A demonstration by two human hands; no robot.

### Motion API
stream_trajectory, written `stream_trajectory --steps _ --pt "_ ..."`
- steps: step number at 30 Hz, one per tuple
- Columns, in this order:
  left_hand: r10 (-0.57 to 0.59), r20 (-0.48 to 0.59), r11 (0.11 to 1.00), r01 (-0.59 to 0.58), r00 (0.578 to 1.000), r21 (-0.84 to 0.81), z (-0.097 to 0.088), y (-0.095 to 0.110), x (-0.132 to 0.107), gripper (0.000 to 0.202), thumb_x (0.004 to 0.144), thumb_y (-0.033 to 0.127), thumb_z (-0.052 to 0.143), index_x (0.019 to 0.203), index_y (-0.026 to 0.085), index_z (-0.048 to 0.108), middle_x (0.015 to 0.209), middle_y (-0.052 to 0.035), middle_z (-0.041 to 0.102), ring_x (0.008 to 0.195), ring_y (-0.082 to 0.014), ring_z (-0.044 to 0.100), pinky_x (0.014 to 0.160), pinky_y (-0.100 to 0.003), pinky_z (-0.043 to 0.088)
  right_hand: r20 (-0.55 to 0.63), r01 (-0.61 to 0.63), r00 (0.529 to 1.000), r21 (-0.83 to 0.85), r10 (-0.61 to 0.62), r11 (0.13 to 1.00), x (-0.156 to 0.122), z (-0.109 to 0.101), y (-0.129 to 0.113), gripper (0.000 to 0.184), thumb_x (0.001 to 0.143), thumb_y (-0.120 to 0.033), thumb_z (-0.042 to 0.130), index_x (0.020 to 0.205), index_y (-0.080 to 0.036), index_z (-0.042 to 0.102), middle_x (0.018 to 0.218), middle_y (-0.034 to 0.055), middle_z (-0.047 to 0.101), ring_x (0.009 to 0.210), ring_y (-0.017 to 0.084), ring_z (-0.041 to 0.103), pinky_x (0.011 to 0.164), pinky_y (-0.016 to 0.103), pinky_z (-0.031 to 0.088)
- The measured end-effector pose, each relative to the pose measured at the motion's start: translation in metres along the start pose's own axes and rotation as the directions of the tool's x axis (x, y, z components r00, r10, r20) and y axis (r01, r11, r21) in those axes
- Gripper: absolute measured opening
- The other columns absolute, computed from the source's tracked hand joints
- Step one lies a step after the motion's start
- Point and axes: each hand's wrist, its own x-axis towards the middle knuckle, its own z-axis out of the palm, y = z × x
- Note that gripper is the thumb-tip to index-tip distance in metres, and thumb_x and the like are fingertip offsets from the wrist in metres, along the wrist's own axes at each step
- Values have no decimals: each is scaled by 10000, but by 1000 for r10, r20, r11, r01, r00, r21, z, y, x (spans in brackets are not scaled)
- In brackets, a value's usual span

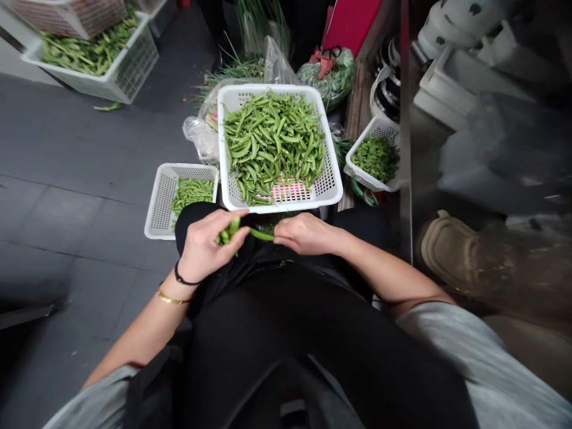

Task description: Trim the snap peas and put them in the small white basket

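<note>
Grey tile floor (67, 179); both hands (203, 244) (306, 233) grip pea pod (261, 235).

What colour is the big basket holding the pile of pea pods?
White, with a perforated mesh wall; the big basket shows best in the head view, its only view.

It looks like the back area of a commercial kitchen or food-prep room. Around the large white basket (328, 179) heaped with green pods stand smaller baskets of sorted greens, bagged vegetables behind it, stacked metal pots to its right, on grey floor tiles.
</note>
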Motion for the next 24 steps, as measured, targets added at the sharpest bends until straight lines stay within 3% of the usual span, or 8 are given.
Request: stream_trajectory --steps 3,7,11,14,17,19,22,24 --pt "65 340 986 -114 938 125 -6 4 2 79 706 263 680 748 197 695 680 -25 602 609 -138 514 601 -239 378 59 95 994 -108 -89 990 -7 -10 -6 243 926 -279 458 790 -147 610 722 37 610 585 112 502 521 257 237" --pt "54 404 998 -53 913 -14 9 4 7 171 710 261 668 579 175 601 564 -2 534 528 -109 453 529 -222 335 -100 109 988 -115 -121 987 -5 -10 -10 334 960 -312 381 784 -141 609 718 50 609 609 122 517 541 255 283" --pt "-170 259 895 259 951 -363 26 2 7 174 703 268 694 628 156 583 495 32 492 428 -74 407 437 -206 310 -395 -16 918 -5 13 1000 0 0 -6 337 968 -293 356 824 -144 623 739 61 630 702 144 561 638 255 379" --pt "-340 82 740 321 937 -591 17 -5 13 160 695 251 684 640 154 569 479 33 525 351 -69 407 341 -205 264 -438 -75 893 74 100 994 -7 4 2 308 959 -293 385 845 -151 633 746 62 636 709 147 569 664 258 409" --pt "-388 -199 718 160 900 -677 -20 -30 33 152 664 185 639 583 158 514 485 31 558 324 -74 430 290 -208 261 -273 -108 952 121 138 987 -23 -1 15 263 942 -281 429 888 -157 655 809 66 656 744 147 592 682 253 425" --pt "-385 -422 787 54 821 -614 -52 -58 51 116 630 140 615 587 153 508 421 63 490 297 -72 409 273 -202 257 -58 -144 987 110 151 983 -31 -9 24 201 888 -285 534 1000 -178 662 904 67 668 768 150 608 676 247 421" --pt "-488 -534 849 234 691 -473 -92 -114 77 106 600 65 587 593 131 505 405 73 480 309 -81 438 275 -184 256 215 -217 957 98 192 971 -28 -26 39 279 775 -306 670 1037 -210 675 846 33 680 671 138 596 605 229 379" --pt "-516 -505 856 387 692 -343 -109 -149 89 100 584 21 569 593 109 522 412 62 510 336 -76 451 318 -181 327 205 -295 943 135 264 946 -12 -34 53 154 810 -302 617 859 -186 705 672 2 649 581 117 555 577 221 346"
